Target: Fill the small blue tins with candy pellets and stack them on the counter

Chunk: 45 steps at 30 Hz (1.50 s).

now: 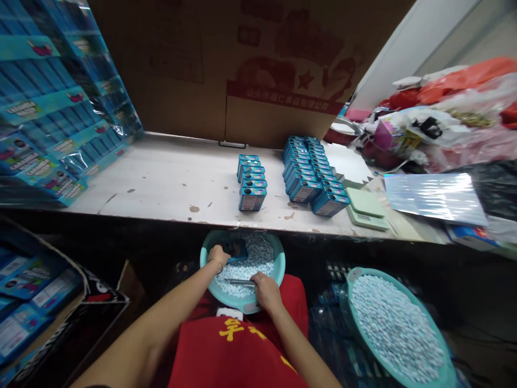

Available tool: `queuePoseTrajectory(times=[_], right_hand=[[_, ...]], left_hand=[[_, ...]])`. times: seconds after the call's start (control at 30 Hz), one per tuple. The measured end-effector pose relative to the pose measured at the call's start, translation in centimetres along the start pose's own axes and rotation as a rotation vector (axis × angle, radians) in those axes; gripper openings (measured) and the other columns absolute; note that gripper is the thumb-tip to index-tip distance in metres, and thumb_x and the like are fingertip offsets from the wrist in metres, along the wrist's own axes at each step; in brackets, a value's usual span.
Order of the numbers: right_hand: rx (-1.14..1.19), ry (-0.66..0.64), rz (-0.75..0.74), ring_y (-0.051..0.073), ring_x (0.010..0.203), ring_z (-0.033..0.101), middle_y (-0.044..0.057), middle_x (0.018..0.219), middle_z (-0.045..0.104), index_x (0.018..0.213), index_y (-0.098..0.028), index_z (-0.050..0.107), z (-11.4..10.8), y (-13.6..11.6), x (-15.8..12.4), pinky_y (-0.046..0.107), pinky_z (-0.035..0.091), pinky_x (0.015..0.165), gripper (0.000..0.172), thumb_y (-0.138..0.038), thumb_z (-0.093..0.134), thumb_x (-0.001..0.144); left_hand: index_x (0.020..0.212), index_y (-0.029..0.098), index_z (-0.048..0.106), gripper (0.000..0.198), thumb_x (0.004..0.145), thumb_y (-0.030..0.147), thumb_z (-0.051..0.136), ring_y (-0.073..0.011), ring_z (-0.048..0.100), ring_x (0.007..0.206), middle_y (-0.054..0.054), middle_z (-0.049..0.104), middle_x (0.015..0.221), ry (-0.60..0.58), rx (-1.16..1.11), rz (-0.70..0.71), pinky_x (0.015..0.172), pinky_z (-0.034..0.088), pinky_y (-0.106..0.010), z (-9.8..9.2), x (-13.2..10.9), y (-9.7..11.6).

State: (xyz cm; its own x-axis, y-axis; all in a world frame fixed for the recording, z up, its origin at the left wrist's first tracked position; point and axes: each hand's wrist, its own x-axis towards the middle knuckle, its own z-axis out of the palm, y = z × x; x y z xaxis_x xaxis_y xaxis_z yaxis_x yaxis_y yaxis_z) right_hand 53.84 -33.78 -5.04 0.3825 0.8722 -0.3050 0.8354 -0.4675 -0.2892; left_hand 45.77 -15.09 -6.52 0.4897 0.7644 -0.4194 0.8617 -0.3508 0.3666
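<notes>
A teal basin point(277, 257) full of small white pellets rests on my lap below the table edge. My left hand point(218, 255) is closed on a small dark blue box point(235, 250) held over the pellets. My right hand point(264, 291) is closed on a thin grey tool point(239, 282) that lies across the pellets. On the white table point(169, 178) above, a short row of blue boxes point(251, 188) stands beside two longer rows of blue boxes point(313, 175).
A second, larger teal basin point(436, 372) of white pellets sits at the lower right. A pale green scale point(367, 207) is right of the rows. Wrapped blue packs point(52, 118) pile at the left, a cardboard box wall point(242, 70) behind, bags point(452, 113) at the right.
</notes>
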Motion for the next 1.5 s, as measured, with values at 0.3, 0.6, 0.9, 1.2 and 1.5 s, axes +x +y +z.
queuePoseTrajectory(times=[0.3,0.6,0.9,1.2,1.5], right_hand=[[0.003,-0.023,0.009,0.014,0.089,0.052,0.003,0.096,0.059,0.096,-0.023,0.058,-0.4,-0.4,-0.1,0.023,0.033,0.072,0.033,-0.012,0.031,0.080],[-0.008,-0.010,0.028,0.015,0.089,0.052,0.005,0.095,0.059,0.096,-0.022,0.059,-0.7,-0.6,-0.5,0.024,0.034,0.074,0.035,-0.011,0.030,0.079],[-0.026,0.045,0.019,0.016,0.084,0.055,0.006,0.090,0.061,0.091,-0.020,0.059,0.4,-0.3,-0.3,0.024,0.035,0.070,0.032,-0.009,0.032,0.077],[-0.007,0.071,-0.006,0.016,0.080,0.056,0.006,0.086,0.062,0.087,-0.020,0.059,0.8,-0.1,-0.1,0.024,0.035,0.066,0.030,-0.011,0.032,0.079],[-0.037,0.054,0.003,0.016,0.080,0.056,0.005,0.087,0.062,0.087,-0.021,0.058,0.6,-0.2,-0.2,0.025,0.036,0.067,0.031,-0.007,0.033,0.076]], left_hand=[[0.090,0.019,0.059,0.023,0.067,0.018,0.054,-0.0148,0.054,0.086,-0.004,0.058,0.091,0.109,-0.195,0.327,0.079,0.040,-0.026,1.4,-3.3,2.9],[0.112,0.020,0.044,0.038,0.074,0.021,0.048,-0.0169,0.051,0.093,-0.006,0.055,0.105,0.303,-0.284,0.722,0.085,0.041,-0.032,-6.5,-9.2,1.2],[0.122,0.023,0.040,0.050,0.075,0.038,0.050,-0.0122,0.055,0.075,-0.005,0.048,0.096,0.559,-0.725,0.367,0.061,0.050,-0.024,-13.1,-5.8,4.3],[0.125,0.021,0.036,0.072,0.063,0.046,0.062,-0.0186,0.051,0.090,-0.009,0.037,0.105,0.580,-0.485,0.513,0.082,0.044,-0.037,-9.7,-3.9,10.8],[0.125,0.015,0.031,0.059,0.075,0.041,0.049,-0.0255,0.040,0.103,-0.014,0.044,0.118,0.587,-0.010,0.668,0.085,0.037,-0.040,-7.3,-2.6,12.1]])
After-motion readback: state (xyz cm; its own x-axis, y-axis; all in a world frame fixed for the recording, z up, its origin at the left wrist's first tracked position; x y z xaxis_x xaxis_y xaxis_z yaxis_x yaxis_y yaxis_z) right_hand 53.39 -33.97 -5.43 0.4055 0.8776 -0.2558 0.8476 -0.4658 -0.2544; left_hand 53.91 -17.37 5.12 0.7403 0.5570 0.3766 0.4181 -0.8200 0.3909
